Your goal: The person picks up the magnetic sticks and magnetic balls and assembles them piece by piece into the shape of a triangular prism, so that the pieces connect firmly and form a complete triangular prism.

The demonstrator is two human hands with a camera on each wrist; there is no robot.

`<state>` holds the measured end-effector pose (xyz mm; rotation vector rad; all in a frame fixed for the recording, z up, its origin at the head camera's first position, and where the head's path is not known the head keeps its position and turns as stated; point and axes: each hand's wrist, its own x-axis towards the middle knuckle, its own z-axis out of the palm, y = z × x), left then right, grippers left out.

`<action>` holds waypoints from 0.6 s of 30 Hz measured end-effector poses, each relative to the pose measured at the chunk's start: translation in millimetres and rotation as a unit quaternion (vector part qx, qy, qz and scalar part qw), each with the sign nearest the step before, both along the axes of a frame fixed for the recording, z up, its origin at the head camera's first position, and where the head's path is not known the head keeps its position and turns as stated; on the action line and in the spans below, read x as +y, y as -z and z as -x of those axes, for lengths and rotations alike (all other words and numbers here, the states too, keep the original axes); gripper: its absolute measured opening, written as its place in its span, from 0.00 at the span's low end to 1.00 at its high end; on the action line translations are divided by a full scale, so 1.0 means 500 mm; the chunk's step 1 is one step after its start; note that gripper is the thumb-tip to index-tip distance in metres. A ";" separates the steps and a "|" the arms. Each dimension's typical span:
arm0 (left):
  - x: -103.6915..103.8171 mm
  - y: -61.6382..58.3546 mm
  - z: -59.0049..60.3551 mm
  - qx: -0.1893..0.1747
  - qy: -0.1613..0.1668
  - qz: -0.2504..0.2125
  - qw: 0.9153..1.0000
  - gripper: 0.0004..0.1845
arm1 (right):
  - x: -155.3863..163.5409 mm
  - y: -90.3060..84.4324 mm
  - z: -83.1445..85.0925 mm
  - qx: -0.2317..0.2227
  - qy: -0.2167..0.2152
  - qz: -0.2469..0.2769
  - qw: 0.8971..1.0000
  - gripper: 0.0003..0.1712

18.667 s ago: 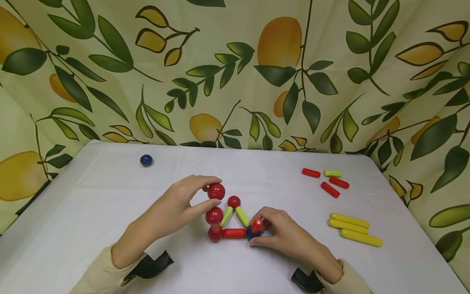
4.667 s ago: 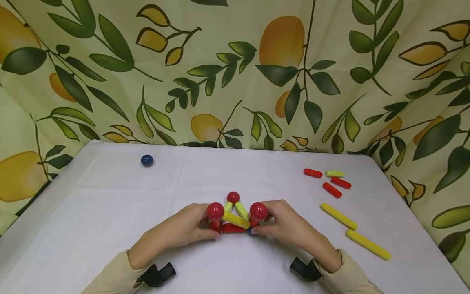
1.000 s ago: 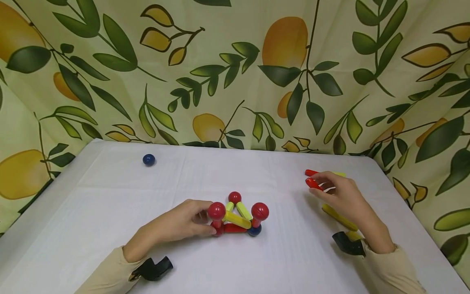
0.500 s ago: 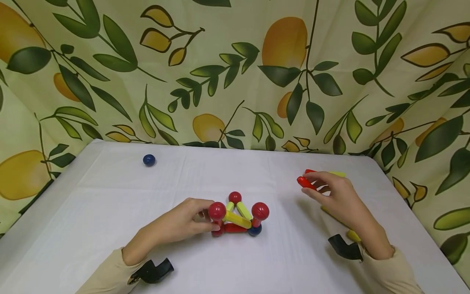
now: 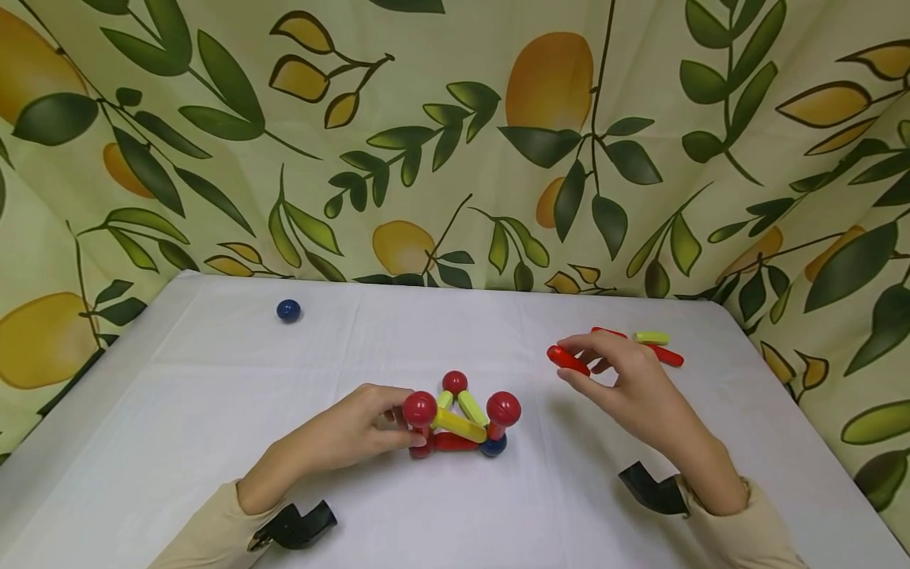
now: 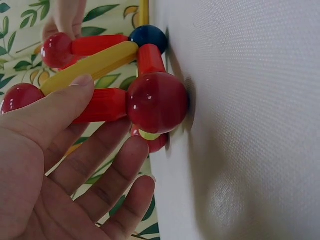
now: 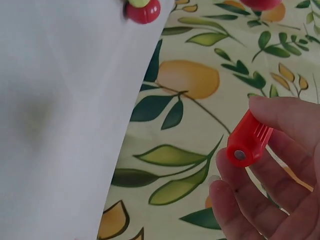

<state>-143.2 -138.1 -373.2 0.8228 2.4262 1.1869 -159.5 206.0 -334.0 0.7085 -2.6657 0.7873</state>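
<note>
A small toy structure of red balls, yellow rods, a red base rod and a blue ball stands mid-table. My left hand grips its left upright; in the left wrist view the thumb and fingers curl round the short red rod beside a red ball. My right hand hovers right of the structure, apart from it, and pinches a short red rod. That red rod shows end-on in the right wrist view, between thumb and fingertips.
A loose blue ball lies at the far left. Behind my right hand lie a yellow-green rod and two red rods. The white table is ringed by a leaf-and-lemon print curtain. Black wrist mounts sit low.
My right hand has lifted a red rod from the pile at the right and carried it leftward toward the structure. The left hand and structure have stayed put.
</note>
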 end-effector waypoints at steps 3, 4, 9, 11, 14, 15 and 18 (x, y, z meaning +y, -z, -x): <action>0.000 0.001 0.000 -0.001 0.000 0.000 1.000 0.13 | -0.014 -0.004 -0.001 0.006 -0.016 -0.002 1.000 0.20; 0.000 0.001 0.000 -0.001 0.000 0.000 1.000 0.13 | -0.018 -0.005 -0.002 0.006 -0.022 -0.002 1.000 0.20; 0.000 0.004 0.002 -0.001 0.004 -0.003 1.000 0.13 | -0.038 -0.012 -0.004 0.001 -0.038 0.004 0.999 0.20; 0.000 0.004 0.003 -0.001 0.004 -0.003 1.000 0.13 | -0.044 -0.014 -0.005 0.003 -0.046 0.007 0.999 0.20; 0.000 0.004 0.003 -0.001 0.005 -0.004 1.000 0.12 | -0.055 -0.018 -0.006 0.009 -0.062 0.015 0.998 0.19; -0.001 0.004 0.004 -0.001 0.005 -0.005 1.000 0.12 | -0.058 -0.020 -0.006 0.010 -0.066 0.017 0.998 0.19; -0.001 0.004 0.004 0.000 0.007 -0.006 1.000 0.11 | -0.068 -0.023 -0.007 0.015 -0.078 0.026 0.996 0.20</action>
